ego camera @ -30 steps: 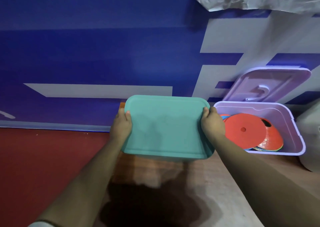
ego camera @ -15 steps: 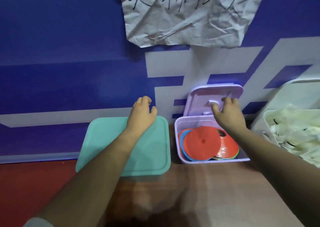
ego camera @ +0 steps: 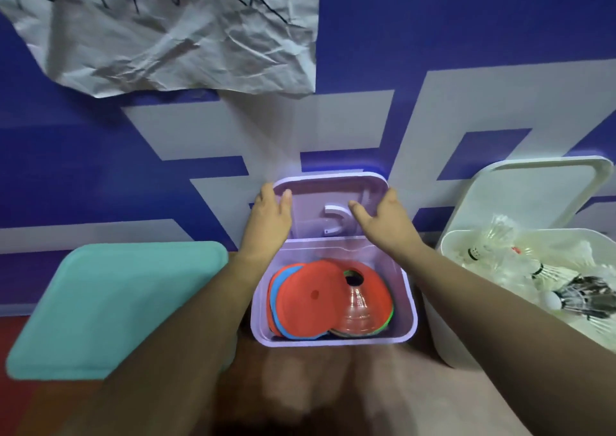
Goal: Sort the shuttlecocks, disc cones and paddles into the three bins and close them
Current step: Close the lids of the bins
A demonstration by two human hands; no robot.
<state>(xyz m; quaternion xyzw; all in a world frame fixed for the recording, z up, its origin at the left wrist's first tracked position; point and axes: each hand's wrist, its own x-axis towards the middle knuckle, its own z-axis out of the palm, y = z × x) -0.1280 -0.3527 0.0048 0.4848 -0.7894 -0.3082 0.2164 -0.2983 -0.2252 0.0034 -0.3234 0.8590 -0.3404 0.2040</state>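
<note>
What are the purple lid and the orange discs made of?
Purple lid: looks like smooth, matte plastic, with rounded moulded edges. Orange discs: probably soft plastic; one shows glossy highlights.

Three bins are standing in a row: teal bin [ego camera: 116, 302], lilac bin [ego camera: 333, 341], white bin [ego camera: 443, 335]. Two lids, lilac lid [ego camera: 310, 199] and white lid [ego camera: 533, 195], are standing raised. Two hands, left hand [ego camera: 266, 225] and right hand [ego camera: 388, 227], are showing. One paper [ego camera: 173, 29] is hanging. Cones [ego camera: 310, 305] and shuttlecocks [ego camera: 483, 252] are overlapping, preventing an exact count.
</note>
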